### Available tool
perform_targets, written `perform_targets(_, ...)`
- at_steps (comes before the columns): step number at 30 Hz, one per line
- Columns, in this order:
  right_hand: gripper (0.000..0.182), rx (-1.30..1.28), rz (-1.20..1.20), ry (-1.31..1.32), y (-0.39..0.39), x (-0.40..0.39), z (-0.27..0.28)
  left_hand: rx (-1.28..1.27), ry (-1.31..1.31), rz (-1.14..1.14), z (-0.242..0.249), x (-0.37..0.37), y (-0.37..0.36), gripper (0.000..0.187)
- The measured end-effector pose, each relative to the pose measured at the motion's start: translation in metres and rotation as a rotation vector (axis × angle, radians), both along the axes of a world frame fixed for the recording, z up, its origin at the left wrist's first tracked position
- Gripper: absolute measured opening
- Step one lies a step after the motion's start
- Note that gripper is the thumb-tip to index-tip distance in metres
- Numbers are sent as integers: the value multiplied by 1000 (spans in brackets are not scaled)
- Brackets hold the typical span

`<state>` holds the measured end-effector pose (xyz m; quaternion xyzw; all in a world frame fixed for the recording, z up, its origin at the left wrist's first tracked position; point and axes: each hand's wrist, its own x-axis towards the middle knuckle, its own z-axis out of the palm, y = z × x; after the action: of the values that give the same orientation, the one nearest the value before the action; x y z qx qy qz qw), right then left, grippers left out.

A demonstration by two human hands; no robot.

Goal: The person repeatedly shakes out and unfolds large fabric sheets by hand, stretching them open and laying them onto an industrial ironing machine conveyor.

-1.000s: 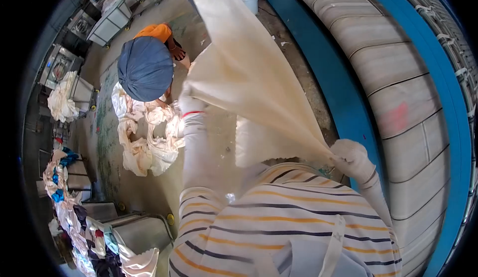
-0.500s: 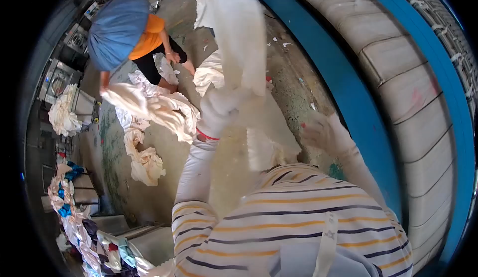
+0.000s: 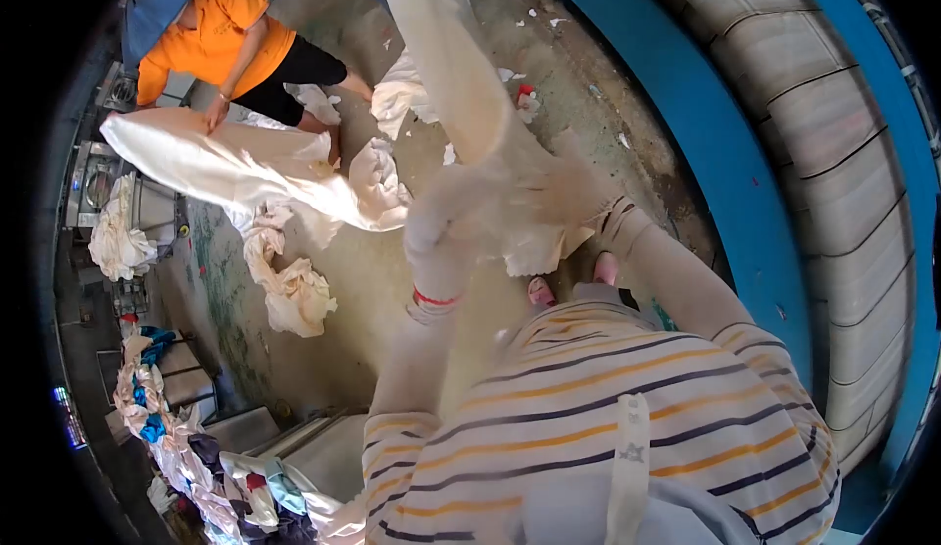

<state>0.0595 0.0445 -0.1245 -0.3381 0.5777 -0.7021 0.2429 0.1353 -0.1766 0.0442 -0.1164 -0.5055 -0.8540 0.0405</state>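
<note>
A long cream fabric piece [image 3: 451,65] stretches from the top of the view down to my hands. My left hand [image 3: 443,214], pale-gloved with a red band at the wrist, is closed around its gathered part. My right hand [image 3: 580,184] is beside the same fabric, its fingers smeared by motion. A loose edge of the fabric hangs below, between my hands. Another long cream cloth [image 3: 245,158] runs from a co-worker's hand towards my left hand and overlaps the view near it.
A person in an orange shirt [image 3: 218,30] stands at upper left. Crumpled cloths [image 3: 289,285] lie on the floor. A blue-framed machine with a padded roller [image 3: 823,123] curves along my right. Heaped coloured laundry [image 3: 186,457] and metal bins [image 3: 240,429] are at lower left.
My right hand has moved inward and up to the fabric. The hanging fabric has swung and narrowed. The co-worker has turned and raised the other cloth, now spread wider.
</note>
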Motion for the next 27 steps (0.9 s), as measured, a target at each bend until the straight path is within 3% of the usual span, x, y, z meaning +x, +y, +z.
perform_targets(2,37,-69,-66,-349,-20,13,43,-521,278,43,-3,11,-6,40)
perform_targets(4,22,-134,-142,-694,-37,29,92,-446,177,-24,-7,23,-6,41)
perform_targets(6,15,-116,-180,-854,-42,46,104,-404,103,-23,-18,35,-10,43)
perform_targets(8,15,-2,-168,-677,-36,60,102,-392,62,56,-45,47,-16,46)
perform_targets(10,18,125,-170,-213,-29,70,90,-819,109,136,-45,60,-16,44)
perform_targets(11,19,192,-166,-161,-24,76,83,-1033,128,177,-46,68,-14,44)
perform_targets(12,20,258,-162,-108,-23,81,90,-1048,67,159,-58,77,-10,43)
perform_targets(14,21,401,-151,-509,-33,97,151,-1079,-57,122,-87,90,4,42)
perform_targets(15,22,375,-194,-213,-37,103,109,-1220,-81,75,-72,91,10,40)
perform_targets(18,21,699,-239,724,-21,124,150,-1282,-48,69,-60,93,40,38)
perform_targets(21,21,713,-166,474,11,133,196,-1407,-45,191,-90,86,66,34)
perform_targets(24,25,413,-273,417,62,149,236,-1130,-90,435,-99,66,93,30)
perform_targets(26,25,472,-812,306,135,183,220,-1138,-47,531,-187,33,76,26)
perform_targets(27,27,467,-1022,252,173,196,219,-1226,-157,613,-204,23,71,26)
